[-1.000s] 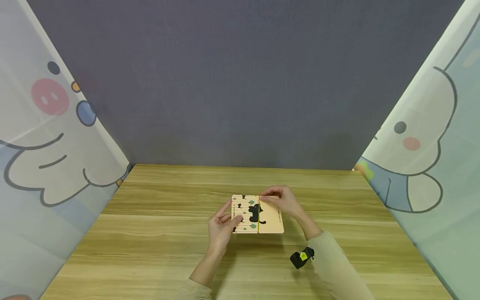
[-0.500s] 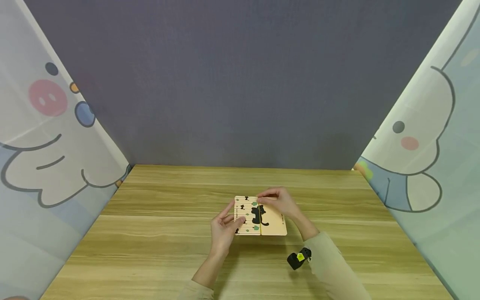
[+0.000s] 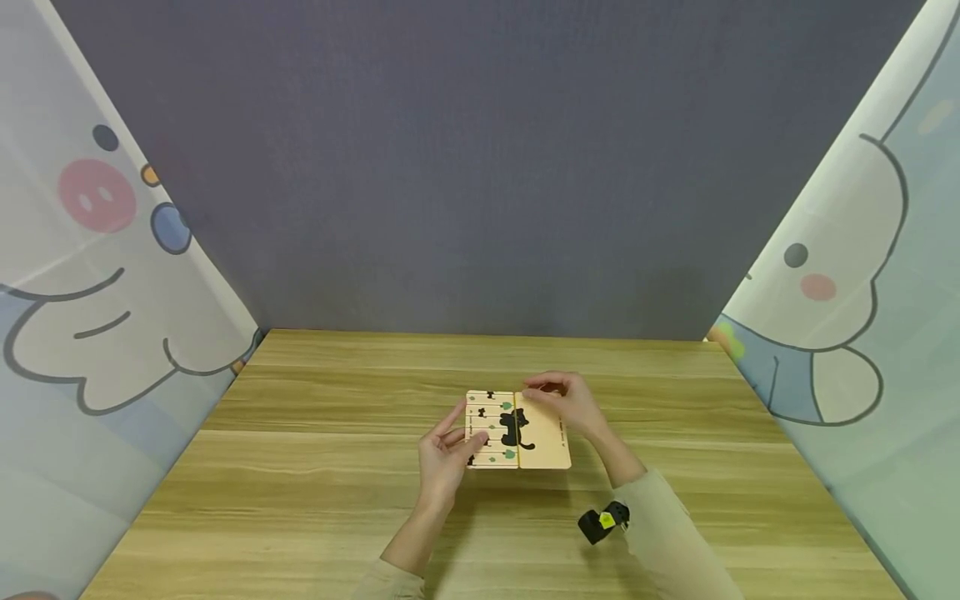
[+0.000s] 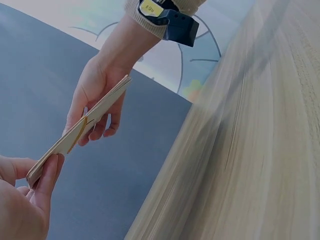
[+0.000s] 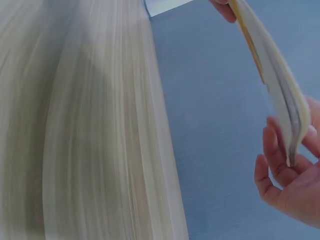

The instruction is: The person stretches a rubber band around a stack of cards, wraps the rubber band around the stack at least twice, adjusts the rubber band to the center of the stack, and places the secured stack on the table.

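A cream notebook (image 3: 547,433) with a black cat picture and a lined left half is held above the table in the head view. A yellow elastic band (image 3: 518,457) runs across its middle. My left hand (image 3: 441,467) grips the left end, thumb on the front and fingers behind. At the far edge, just right of the band, my right hand (image 3: 573,404) pinches the notebook between thumb and fingers. Both wrist views show the notebook (image 4: 105,104) edge-on, its layers slightly spread.
The wooden table (image 3: 300,467) extends beneath both hands. A grey panel (image 3: 480,167) stands at the back, with cartoon-printed curtains (image 3: 82,333) at the sides. A black wrist camera (image 3: 596,527) sits by the right cuff.
My right fingers went slightly left over the band, then back right to just beside it. The notebook shifted slightly right, then partly back. My left hand keeps its grip.
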{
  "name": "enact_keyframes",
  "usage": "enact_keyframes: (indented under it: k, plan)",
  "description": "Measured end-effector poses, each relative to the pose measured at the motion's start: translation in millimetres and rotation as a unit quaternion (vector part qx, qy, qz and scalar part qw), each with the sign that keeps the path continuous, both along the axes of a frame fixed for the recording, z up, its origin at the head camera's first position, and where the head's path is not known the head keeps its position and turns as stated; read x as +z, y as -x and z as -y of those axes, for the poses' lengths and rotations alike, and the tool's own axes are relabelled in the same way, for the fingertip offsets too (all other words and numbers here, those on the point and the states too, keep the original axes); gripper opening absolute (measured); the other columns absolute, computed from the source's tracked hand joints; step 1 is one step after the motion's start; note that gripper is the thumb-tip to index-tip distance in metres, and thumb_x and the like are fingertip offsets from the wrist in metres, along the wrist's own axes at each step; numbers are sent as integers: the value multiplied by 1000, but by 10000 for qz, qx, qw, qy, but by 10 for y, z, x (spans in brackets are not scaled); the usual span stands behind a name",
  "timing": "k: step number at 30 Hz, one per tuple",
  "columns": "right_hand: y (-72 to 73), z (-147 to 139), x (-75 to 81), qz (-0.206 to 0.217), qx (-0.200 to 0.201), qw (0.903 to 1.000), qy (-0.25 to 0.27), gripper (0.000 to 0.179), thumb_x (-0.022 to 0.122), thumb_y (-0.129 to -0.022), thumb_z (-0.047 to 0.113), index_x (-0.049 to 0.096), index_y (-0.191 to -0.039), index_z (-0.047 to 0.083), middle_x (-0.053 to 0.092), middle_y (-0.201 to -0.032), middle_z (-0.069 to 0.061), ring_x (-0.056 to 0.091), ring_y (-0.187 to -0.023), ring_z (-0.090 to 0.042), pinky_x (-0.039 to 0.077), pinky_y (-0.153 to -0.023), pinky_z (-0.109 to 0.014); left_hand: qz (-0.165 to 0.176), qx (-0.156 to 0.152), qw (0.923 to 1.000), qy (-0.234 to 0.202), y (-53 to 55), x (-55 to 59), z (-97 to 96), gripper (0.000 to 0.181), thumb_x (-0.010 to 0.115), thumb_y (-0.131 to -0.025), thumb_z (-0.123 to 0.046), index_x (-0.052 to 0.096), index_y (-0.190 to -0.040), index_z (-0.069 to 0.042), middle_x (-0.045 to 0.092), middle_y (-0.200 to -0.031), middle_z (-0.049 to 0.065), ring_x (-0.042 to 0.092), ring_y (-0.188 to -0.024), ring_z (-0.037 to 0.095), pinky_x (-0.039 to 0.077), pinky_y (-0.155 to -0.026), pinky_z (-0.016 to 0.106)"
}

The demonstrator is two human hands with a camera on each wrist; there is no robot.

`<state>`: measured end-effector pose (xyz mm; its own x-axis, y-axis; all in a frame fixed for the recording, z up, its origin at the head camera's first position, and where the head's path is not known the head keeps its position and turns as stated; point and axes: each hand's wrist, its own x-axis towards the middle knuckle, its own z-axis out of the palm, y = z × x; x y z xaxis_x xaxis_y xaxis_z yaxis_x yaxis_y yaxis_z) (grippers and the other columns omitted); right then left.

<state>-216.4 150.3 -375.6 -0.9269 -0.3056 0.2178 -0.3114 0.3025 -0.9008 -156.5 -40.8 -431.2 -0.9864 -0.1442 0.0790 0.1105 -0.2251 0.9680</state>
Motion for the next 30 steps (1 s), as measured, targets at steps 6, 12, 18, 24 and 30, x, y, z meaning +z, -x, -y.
enact_keyframes:
  k: [6,12,18,24,30]
  plan:
    - [-19,-73,-79,134,-497,9983,263,23,63,-81,6,63,-101,-6,60,-100,-23,56,-85,-28,46,-68,-25,12,50,10000,-63,1,0,27,57,69,-72,5,50,-124,-6,64,-79,22,45,-41,6,27,-36,12]
    - [22,-185,-276,124,-752,9960,467,30,66,-81,15,62,-105,-2,61,-102,-18,56,-84,-18,48,-69,-25,77,131,9998,-120,3,1,56,56,68,-71,6,51,-124,-6,64,-79,22,51,-45,7,30,-38,13]
    - [-60,-248,-306,376,-935,9908,897,34,66,-80,14,60,-108,-5,58,-105,-20,58,-81,-15,49,-73,-34,161,226,9996,-105,16,8,76,56,69,-71,6,52,-123,-7,64,-80,21,51,-45,7,28,-38,13]
    - [-176,-282,-353,655,-1123,9839,1229,38,66,-80,11,56,-112,-7,57,-108,-20,59,-81,-15,50,-72,-36,228,263,9994,-68,27,13,88,55,69,-71,5,53,-122,-7,64,-78,20,40,-40,5,26,-36,13]
    - [-282,-250,-392,936,-1189,9785,1403,39,64,-80,5,53,-116,-5,56,-105,-22,60,-80,-16,50,-72,-42,228,279,9993,-54,56,4,101,55,70,-71,3,53,-122,-8,64,-73,17,37,-39,4,26,-37,13]
